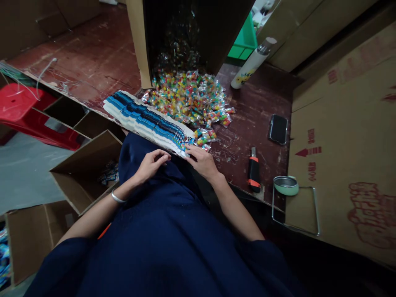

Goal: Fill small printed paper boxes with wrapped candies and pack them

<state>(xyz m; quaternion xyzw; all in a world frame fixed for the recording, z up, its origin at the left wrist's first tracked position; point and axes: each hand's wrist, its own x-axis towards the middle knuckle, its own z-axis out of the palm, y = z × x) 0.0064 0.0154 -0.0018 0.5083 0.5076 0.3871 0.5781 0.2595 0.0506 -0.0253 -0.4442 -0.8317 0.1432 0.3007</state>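
Observation:
A long overlapping row of blue-and-white printed packets (145,119) lies along the table's near edge. At its right end is my right hand (202,163), fingers bent and closed on the endmost packet; the fingertips are partly hidden. My left hand (152,165), with a silver bangle at the wrist, hovers over my lap just left of it. Its fingers are curled in towards the thumb, and nothing shows between them. Behind the row spreads a heap of small clear bags of colourful candies (188,97), spilling from a tipped cardboard box (140,45).
On the right of the table (229,152) are a utility knife (254,171), a phone (278,129) and a white flask (253,64). A green bowl (286,185) sits by a metal frame. An open carton (86,165) and a red stool (34,115) stand at left.

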